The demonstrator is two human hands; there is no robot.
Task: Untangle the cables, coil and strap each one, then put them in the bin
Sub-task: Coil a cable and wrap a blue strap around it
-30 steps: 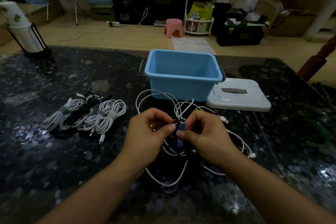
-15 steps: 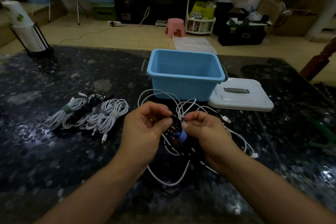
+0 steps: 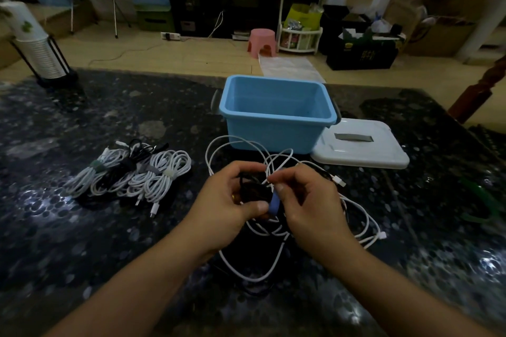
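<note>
A tangle of white cables (image 3: 276, 260) lies on the dark speckled table in front of the light blue bin (image 3: 276, 115). My left hand (image 3: 227, 202) grips a coiled black cable (image 3: 253, 190) just above the tangle. My right hand (image 3: 309, 202) pinches a blue strap (image 3: 274, 204) that sits against that coil. Several coiled and strapped cables (image 3: 131, 172), white and black, lie in a row on the table to the left. The bin stands open with nothing visible inside.
The bin's white lid (image 3: 361, 148) lies flat to the right of the bin. A green object (image 3: 477, 200) sits near the table's right edge. A stand with stacked cups (image 3: 35, 44) occupies the far left corner. A wooden post (image 3: 476, 90) rises beyond the right edge.
Both hands shifted slightly upward and kept working the blue strap round the black coil. The right hand's fingers moved up along the strap. The cables on the table stayed put.
</note>
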